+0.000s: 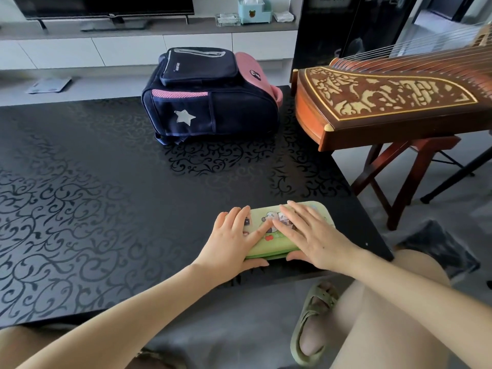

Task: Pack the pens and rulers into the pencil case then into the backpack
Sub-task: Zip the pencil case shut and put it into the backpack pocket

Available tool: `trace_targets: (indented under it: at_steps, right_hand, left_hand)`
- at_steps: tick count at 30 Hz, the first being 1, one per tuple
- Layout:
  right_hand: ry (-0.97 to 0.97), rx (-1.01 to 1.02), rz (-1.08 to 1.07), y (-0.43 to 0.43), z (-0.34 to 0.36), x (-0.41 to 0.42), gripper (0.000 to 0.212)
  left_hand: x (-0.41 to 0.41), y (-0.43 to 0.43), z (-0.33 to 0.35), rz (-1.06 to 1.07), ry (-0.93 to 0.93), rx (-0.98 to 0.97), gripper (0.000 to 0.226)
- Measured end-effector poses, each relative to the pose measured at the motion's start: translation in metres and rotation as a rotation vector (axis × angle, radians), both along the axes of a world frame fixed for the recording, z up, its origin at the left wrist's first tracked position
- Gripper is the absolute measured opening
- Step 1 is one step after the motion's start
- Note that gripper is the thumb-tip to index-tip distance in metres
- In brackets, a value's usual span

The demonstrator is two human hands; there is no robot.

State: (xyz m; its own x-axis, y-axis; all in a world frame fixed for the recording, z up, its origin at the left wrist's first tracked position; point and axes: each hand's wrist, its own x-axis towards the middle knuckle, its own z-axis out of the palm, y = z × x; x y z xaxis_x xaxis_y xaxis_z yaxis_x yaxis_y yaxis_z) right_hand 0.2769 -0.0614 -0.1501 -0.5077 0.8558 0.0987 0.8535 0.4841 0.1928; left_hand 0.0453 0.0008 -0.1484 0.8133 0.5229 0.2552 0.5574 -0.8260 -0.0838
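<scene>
A green pencil case (266,218) with cartoon animals lies shut near the front right of the black table (93,195). My left hand (234,241) presses flat on its left part, fingers straight on the lid and thumb against the front edge. My right hand (311,235) lies flat on its right part, thumb also at the front edge. A navy and pink backpack (210,102) with a silver star lies on its side at the far edge of the table. No pens or rulers are visible.
A wooden zither (394,102) on a stand sits right of the table, close to the backpack. Behind are a TV cabinet (133,46) with a tissue box (255,10). My knees and a sandalled foot (314,323) are below the table's front edge.
</scene>
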Motion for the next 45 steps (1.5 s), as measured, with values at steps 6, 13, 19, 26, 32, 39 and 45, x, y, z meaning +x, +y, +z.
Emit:
trace_targets:
  at_steps: [6, 13, 19, 26, 32, 39, 45]
  right_hand:
    - [-0.122, -0.148, 0.120, 0.024, 0.029, 0.024, 0.077]
    - [-0.033, -0.153, -0.051, 0.009, 0.017, 0.007, 0.082]
    - [0.039, -0.072, -0.061, 0.006, 0.009, -0.002, 0.070]
    - [0.009, -0.028, -0.058, 0.008, 0.002, -0.002, 0.074]
    - [0.059, 0.022, -0.051, 0.010, 0.001, -0.005, 0.068]
    - [0.084, -0.009, -0.043, 0.011, -0.001, -0.007, 0.065]
    - [0.082, -0.008, -0.042, 0.011, 0.000, -0.008, 0.066]
  left_hand:
    - [-0.005, 0.012, -0.001, -0.017, 0.055, -0.097, 0.078]
    - [0.001, 0.045, 0.038, 0.405, -0.462, -1.258, 0.051]
    - [0.022, 0.080, 0.045, 0.367, -0.106, -1.365, 0.040]
    - [0.001, 0.111, 0.042, 0.276, 0.015, -1.388, 0.032]
    - [-0.021, 0.103, 0.037, 0.215, -0.074, -1.243, 0.022]
    - [-0.040, 0.084, 0.021, 0.162, -0.112, -0.861, 0.050]
    - [-0.051, 0.075, 0.010, 0.117, -0.101, -0.743, 0.049]
